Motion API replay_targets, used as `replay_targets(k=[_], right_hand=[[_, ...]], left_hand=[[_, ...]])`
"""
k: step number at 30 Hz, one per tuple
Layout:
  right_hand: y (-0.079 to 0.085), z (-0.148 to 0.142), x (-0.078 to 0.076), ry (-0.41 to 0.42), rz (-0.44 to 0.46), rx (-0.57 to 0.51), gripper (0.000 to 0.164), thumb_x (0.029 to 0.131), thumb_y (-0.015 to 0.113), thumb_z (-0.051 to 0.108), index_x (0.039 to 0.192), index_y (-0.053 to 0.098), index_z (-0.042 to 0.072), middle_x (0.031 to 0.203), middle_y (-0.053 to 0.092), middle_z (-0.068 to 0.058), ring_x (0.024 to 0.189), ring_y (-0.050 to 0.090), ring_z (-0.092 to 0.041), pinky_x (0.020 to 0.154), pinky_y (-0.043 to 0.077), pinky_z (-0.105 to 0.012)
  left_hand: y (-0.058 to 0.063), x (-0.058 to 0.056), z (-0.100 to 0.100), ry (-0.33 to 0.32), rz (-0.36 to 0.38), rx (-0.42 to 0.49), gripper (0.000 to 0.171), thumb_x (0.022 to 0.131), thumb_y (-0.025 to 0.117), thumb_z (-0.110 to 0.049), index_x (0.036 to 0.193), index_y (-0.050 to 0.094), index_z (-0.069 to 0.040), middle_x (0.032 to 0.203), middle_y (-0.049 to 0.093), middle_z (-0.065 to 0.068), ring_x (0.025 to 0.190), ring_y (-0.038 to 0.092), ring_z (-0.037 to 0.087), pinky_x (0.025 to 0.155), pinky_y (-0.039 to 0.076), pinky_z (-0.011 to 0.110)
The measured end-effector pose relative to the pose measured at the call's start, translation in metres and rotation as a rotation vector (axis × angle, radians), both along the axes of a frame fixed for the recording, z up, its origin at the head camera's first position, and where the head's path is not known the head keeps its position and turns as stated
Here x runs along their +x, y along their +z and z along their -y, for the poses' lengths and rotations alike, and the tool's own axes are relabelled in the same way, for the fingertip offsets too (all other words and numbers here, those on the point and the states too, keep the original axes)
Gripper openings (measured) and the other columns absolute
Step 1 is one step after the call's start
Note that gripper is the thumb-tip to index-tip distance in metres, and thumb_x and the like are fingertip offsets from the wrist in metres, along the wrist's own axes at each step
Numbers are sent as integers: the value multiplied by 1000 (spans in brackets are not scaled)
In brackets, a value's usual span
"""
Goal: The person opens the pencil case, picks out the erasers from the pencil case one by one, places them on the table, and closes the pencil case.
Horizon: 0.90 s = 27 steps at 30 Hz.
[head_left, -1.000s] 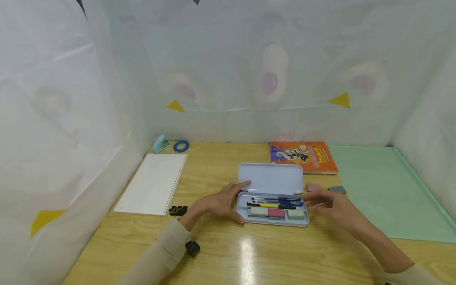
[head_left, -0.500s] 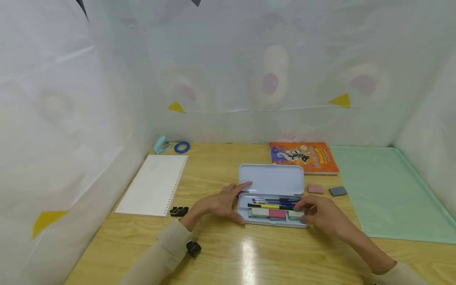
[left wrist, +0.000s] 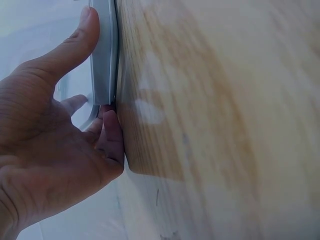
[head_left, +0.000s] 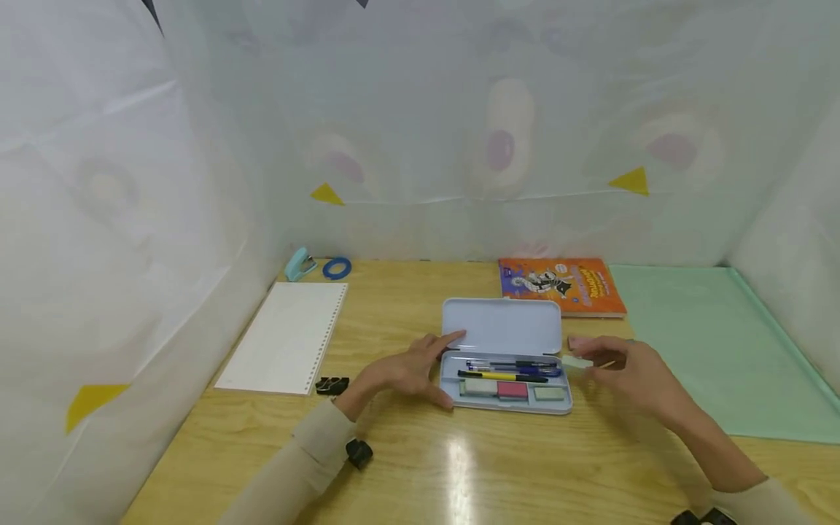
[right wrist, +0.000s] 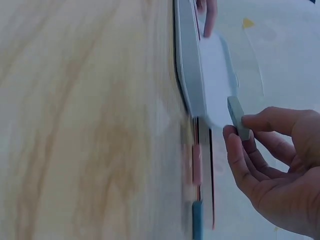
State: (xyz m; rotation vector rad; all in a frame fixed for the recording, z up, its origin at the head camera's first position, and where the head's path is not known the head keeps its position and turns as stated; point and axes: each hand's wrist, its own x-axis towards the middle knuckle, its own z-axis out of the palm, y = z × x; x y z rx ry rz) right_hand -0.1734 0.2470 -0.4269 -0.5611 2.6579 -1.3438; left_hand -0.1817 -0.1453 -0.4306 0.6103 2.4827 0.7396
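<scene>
Stapler (head_left: pixel 298 265) and pencil case (head_left: pixel 504 325) mark a desk workspace (head_left: pixel 394 467).

No text can be read, the yellow lettering (head_left: pixel 593 283) on the rectangular orange-and-purple paper book (head_left: pixel 558 287) at the wooden bench's (head_left: pixel 400 467) far right being too blurred.

Pale sheeting (head_left: pixel 407 124) behind wooden table (head_left: pixel 538 467)

White glare streak on glossy tabletop (head_left: pixel 407 467)
</scene>
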Motion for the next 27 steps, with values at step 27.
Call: replay_targets(k=[27], right_hand=[[-8,-30,-21,-107,85,152,35,100,73,28,127,72,6,123,72,-16,109,68,-24,79,52,-26]], left_hand=[[3,-3,3,-19,18,31,120,81,90,-43,168,8,-37,156,32,15,140,33,31,116,32,55]])
